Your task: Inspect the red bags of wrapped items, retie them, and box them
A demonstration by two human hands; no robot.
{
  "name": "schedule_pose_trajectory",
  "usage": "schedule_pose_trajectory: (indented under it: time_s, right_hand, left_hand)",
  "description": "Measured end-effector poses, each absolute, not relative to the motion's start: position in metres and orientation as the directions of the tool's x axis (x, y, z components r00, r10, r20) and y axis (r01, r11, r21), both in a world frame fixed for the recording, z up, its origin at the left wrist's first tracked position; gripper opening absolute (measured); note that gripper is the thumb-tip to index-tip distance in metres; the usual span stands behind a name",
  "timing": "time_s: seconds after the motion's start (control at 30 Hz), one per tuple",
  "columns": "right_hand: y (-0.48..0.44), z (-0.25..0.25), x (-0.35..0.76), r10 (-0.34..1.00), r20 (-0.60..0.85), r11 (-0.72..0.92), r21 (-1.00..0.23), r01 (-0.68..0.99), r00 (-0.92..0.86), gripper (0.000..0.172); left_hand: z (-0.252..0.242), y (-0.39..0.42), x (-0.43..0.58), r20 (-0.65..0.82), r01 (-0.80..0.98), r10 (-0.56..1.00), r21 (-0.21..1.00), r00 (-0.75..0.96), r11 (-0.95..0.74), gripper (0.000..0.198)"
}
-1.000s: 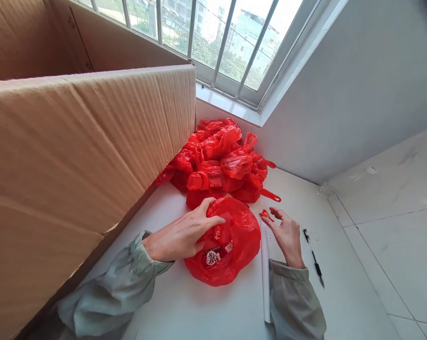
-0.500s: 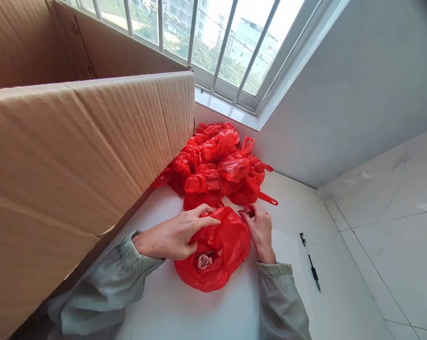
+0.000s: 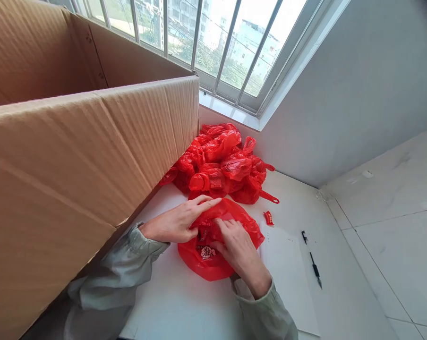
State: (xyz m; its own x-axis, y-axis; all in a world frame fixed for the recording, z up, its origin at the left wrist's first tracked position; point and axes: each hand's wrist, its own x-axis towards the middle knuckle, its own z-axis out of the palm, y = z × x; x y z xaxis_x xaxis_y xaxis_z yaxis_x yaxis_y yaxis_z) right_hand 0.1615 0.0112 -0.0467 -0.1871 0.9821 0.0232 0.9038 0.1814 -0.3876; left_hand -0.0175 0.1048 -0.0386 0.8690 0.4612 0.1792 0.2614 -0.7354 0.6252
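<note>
A red plastic bag [image 3: 213, 271] with dark printed lettering sits on the white table, its mouth open toward me. At the bag's left rim, my left hand [image 3: 176, 219] holds the plastic between thumb and fingers. My right hand [image 3: 240, 250] reaches into the bag's mouth from the right; its fingers are bent together and the tips are partly hidden. Beneath the hands, dark red wrapped contents show inside. A small red wrapped packet [image 3: 268, 217] lies on the table right of the bag.
Behind the bag, a heap of tied red plastic bags [image 3: 227, 160] rests against the wall. A large open cardboard box [image 3: 93, 156] fills the left side. On the right lies a black pen [image 3: 314, 267], beside white paper [image 3: 284, 274]. A barred window [image 3: 231, 52] is at the back.
My right hand has moved left from the bag's right edge into its mouth. The small red packet now lies uncovered on the table. The bag's mouth is spread wider.
</note>
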Motion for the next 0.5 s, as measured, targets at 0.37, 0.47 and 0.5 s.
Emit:
schedule_pose_trajectory:
  time_s: [0.37, 0.47, 0.5]
  right_hand:
    - [-0.045, -0.040, 0.210, 0.984, 0.092, 0.148, 0.068, 0.987, -0.154, 0.033]
    - [-0.054, -0.045, 0.217, 0.988, 0.038, 0.146, 0.072, 0.987, -0.149, 0.034]
    - [-0.054, -0.047, 0.217, 0.988, 0.024, 0.150, 0.072, 0.986, -0.152, 0.036]
  left_hand:
    - [-0.042, 0.103, -0.023, 0.127, 0.412, 0.534, 0.499, 0.836, -0.762, 0.046]
    - [-0.047, 0.094, -0.016, 0.129, 0.447, 0.544, 0.432, 0.829, -0.783, 0.037]
    - [-0.049, 0.091, -0.013, 0.124, 0.471, 0.555, 0.397, 0.823, -0.788, 0.032]
